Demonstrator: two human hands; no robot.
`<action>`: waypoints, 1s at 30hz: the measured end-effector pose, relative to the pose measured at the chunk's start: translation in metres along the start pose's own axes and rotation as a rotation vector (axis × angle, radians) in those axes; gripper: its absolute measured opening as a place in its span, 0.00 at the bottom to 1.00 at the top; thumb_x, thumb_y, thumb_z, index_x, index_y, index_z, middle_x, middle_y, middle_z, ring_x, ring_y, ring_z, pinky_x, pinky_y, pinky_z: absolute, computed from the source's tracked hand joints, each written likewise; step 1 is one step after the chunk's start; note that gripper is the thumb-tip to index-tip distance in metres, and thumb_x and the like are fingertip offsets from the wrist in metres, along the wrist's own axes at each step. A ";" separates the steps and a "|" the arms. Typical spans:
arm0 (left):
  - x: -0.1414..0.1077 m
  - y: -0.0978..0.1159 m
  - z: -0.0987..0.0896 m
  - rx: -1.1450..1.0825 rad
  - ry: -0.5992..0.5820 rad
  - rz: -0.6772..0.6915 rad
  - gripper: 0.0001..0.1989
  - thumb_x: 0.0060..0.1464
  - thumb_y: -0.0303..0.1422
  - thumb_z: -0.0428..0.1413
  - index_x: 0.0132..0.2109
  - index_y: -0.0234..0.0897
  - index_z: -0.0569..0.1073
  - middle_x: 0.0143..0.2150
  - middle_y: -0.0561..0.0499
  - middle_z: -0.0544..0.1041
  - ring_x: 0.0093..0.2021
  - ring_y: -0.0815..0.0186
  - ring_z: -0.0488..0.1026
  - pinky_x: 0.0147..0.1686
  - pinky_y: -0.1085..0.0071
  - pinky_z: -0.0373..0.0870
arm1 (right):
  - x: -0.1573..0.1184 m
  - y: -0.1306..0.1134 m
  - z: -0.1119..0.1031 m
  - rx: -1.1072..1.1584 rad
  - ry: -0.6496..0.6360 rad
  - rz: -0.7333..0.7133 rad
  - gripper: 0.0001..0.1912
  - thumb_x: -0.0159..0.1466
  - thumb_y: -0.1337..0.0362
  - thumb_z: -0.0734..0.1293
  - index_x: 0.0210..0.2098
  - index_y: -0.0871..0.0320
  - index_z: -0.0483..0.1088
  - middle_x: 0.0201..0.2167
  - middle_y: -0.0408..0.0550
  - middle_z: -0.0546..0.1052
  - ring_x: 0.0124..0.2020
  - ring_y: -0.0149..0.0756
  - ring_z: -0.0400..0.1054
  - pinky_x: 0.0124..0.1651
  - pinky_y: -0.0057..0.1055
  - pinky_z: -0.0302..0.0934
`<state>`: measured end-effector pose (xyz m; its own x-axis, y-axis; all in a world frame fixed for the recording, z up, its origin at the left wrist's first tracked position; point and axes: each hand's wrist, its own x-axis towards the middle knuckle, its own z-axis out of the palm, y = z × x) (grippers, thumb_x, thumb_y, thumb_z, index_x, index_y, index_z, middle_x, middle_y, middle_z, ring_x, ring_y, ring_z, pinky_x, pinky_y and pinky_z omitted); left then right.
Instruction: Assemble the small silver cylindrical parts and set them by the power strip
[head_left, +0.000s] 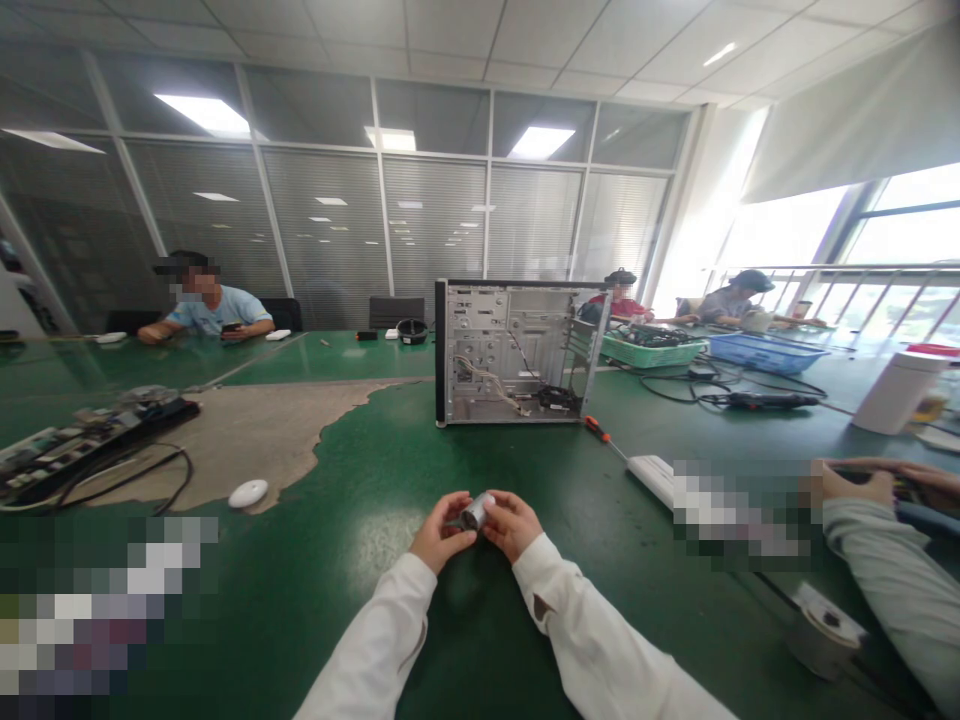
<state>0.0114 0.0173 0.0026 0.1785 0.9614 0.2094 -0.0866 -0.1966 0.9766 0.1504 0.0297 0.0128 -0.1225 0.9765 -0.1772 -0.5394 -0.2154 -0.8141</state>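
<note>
My left hand [445, 533] and my right hand [511, 524] both grip a small silver-grey cylinder [475, 513] just above the green table. Its near end looks dark, and my fingers cover part of it; its exact kind does not show. Beyond my hands stands an open computer case [517, 350], upright, with loose cables at its bottom. By the case's lower right corner lies a screwdriver [598, 430] with an orange and black handle.
A white power strip [651, 476] lies to the right, near a co-worker's sleeve [874, 545]. Green [652, 352] and blue baskets [765, 356] stand farther back. On the left are a circuit board assembly [90, 440] and a white round object [248, 493]. Several people sit around the table.
</note>
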 end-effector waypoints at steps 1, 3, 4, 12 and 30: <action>0.000 0.000 0.000 0.002 -0.002 -0.002 0.28 0.33 0.33 0.59 0.45 0.38 0.62 0.45 0.44 0.66 0.45 0.59 0.64 0.38 0.68 0.61 | 0.002 0.000 -0.001 -0.058 -0.001 -0.075 0.20 0.39 0.63 0.71 0.31 0.59 0.63 0.23 0.41 0.70 0.21 0.27 0.65 0.22 0.24 0.58; -0.001 0.000 0.001 -0.010 -0.008 -0.007 0.27 0.34 0.34 0.59 0.45 0.37 0.61 0.43 0.45 0.66 0.42 0.62 0.66 0.38 0.68 0.61 | 0.003 0.000 -0.003 -0.213 -0.034 -0.252 0.20 0.40 0.63 0.70 0.32 0.59 0.63 0.27 0.43 0.71 0.25 0.29 0.65 0.25 0.26 0.60; -0.001 0.000 0.002 -0.018 -0.012 -0.007 0.27 0.34 0.34 0.59 0.45 0.37 0.61 0.42 0.45 0.67 0.39 0.63 0.67 0.38 0.68 0.61 | 0.002 -0.001 -0.003 -0.294 -0.058 -0.336 0.19 0.42 0.63 0.69 0.33 0.59 0.63 0.29 0.45 0.71 0.27 0.30 0.66 0.27 0.27 0.60; -0.004 0.008 0.005 -0.010 -0.041 0.051 0.27 0.33 0.33 0.60 0.43 0.35 0.61 0.39 0.46 0.67 0.34 0.66 0.69 0.35 0.69 0.63 | -0.027 -0.015 0.006 -0.993 -0.310 -0.890 0.20 0.48 0.70 0.62 0.42 0.55 0.62 0.39 0.48 0.69 0.39 0.35 0.63 0.41 0.33 0.59; -0.003 0.011 0.001 0.005 -0.031 0.006 0.27 0.29 0.16 0.55 0.42 0.35 0.62 0.40 0.46 0.69 0.42 0.62 0.67 0.43 0.66 0.61 | -0.026 -0.007 0.007 -0.859 -0.278 -0.554 0.30 0.43 0.74 0.61 0.47 0.53 0.58 0.38 0.46 0.67 0.35 0.34 0.62 0.30 0.28 0.59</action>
<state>0.0114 0.0124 0.0126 0.2082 0.9538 0.2168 -0.0831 -0.2036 0.9755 0.1515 0.0054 0.0268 -0.2848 0.8789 0.3826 0.1785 0.4407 -0.8797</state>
